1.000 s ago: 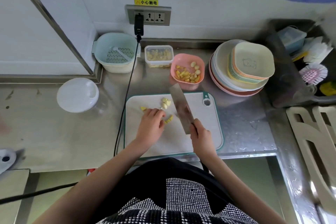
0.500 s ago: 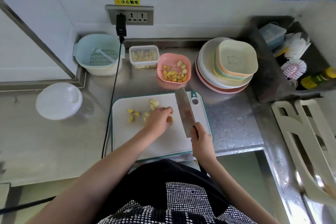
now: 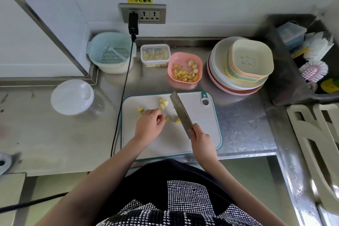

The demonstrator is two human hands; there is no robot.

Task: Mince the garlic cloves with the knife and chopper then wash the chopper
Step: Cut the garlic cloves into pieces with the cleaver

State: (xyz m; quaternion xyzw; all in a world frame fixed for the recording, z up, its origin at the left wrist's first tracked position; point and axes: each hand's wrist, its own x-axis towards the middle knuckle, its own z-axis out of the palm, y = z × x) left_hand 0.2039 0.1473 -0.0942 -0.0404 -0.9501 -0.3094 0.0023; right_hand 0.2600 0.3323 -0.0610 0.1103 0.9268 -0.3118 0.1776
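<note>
- My right hand (image 3: 200, 138) grips the knife (image 3: 180, 113) by its handle; blade's long axis runs from the near right toward the far left, tip pointing away from me.
- Knife sits over the cutting board (image 3: 205, 134) on the counter (image 3: 242, 123).
- My left hand (image 3: 149, 124), fingers curled, rests on garlic pieces (image 3: 163, 103); whether it pinches one, I cannot tell.
</note>
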